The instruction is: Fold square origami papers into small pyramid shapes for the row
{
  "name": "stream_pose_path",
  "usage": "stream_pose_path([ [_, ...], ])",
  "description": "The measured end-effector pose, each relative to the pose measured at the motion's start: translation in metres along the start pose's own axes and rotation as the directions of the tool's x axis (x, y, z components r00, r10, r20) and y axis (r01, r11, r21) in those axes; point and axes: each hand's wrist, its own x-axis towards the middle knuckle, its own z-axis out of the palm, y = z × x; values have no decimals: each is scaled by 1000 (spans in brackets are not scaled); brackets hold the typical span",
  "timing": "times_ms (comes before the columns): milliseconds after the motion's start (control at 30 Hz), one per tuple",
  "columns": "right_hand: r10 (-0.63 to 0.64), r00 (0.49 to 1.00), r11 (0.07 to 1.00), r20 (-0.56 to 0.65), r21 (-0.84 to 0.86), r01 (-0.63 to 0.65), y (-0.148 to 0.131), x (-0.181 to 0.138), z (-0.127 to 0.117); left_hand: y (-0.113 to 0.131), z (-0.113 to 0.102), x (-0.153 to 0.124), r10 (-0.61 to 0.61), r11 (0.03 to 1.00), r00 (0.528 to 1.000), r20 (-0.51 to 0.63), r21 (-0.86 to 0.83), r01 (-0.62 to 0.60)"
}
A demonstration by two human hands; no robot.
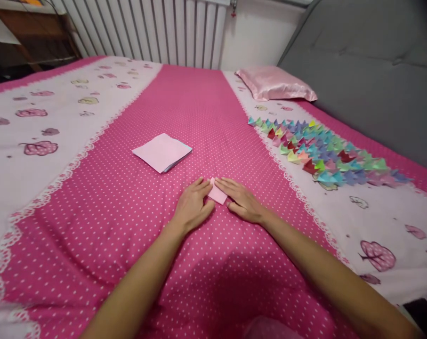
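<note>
A small folded piece of pink paper (218,193) lies on the dotted bedspread between my hands. My left hand (195,203) holds its left side, with the fingertips at the upper corner and the thumb near the lower left edge. On the opposite side, my right hand (242,200) presses the paper with long, stretched fingers, its thumb by the right corner. The fingers cover parts of the paper's edges, so its full outline is hidden. Farther off to the left rests a stack of square paper sheets (163,151), pale pink on top with a bluish layer showing beneath.
Rows of small folded paper pieces (322,150) in many colours stand on the bed at the right. Behind them are a shiny pink pillow (275,83) and a grey padded headboard (368,70). A white radiator (157,33) runs along the far wall.
</note>
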Motion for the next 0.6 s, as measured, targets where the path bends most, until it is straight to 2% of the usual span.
stream_pose_path([
  [67, 23, 997, 1000, 73, 7, -24, 0, 0, -1, 0, 0, -1, -14, 995, 999, 46, 98, 9],
  [133, 101, 987, 995, 121, -22, -99, 0, 3, 1, 0, 3, -1, -45, 983, 997, 67, 178, 32],
  [267, 223, 968, 969, 111, -132, -208, -5, 8, 9, 0, 10, 1, -76, 951, 995, 66, 306, 52],
  [433, 231, 967, 956, 109, -209, -205, -9, 12, 12, -2, 14, 0, -91, 926, 995, 47, 372, 67],
  [600, 217, 969, 958, 122, -215, -187, -9, 13, 11, -3, 11, -1, -73, 937, 997, 23, 343, 61],
])
